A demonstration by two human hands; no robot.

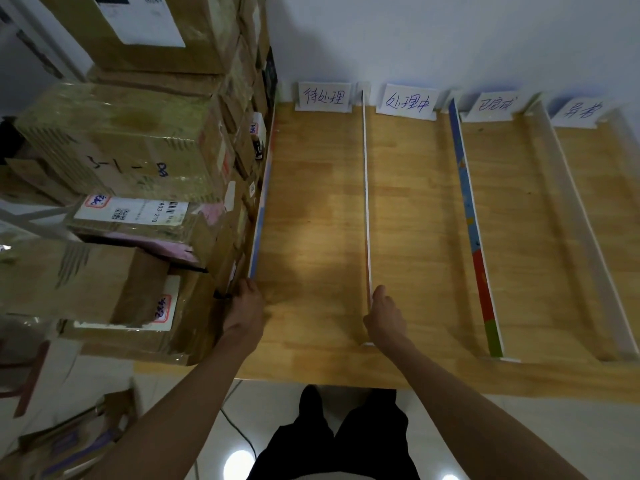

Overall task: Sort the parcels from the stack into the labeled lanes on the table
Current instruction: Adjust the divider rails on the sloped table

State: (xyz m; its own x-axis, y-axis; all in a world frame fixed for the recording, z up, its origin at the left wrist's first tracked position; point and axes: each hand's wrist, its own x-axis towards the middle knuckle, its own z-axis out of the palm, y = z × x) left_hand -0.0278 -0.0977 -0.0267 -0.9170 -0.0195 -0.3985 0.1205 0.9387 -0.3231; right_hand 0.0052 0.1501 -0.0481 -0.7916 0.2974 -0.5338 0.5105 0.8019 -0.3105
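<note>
Parcels: I see a tall stack of brown cardboard parcels filling the upper left of the frame, right beside the table. Many have white labels and shiny tape.
Table: the light wooden table takes up the middle and right of the frame.
Lanes: thin upright strips split the table into four lanes that run from the near edge to the wall. I see a thin white strip in the middle, a colourful strip of blue, red and green to the right of it, and a wide white strip at the far right.
Signs: four white paper signs with handwriting stand at the far end, in the upper part of the frame. The first sign is on the left, then the second, the third and the fourth.
Left hand: my left hand is at the lower left of the frame, at the near corner of the parcel stack. Its fingers curl round the edge of a low parcel, but the fingertips are hidden, so I cannot tell how firm the hold is.
Right hand: my right hand is in the lower middle, touching the near end of the thin white strip. Its fingers look loosely curled, and I cannot tell if they pinch the strip.
Floor: pale shiny tiles show at the bottom.
</note>
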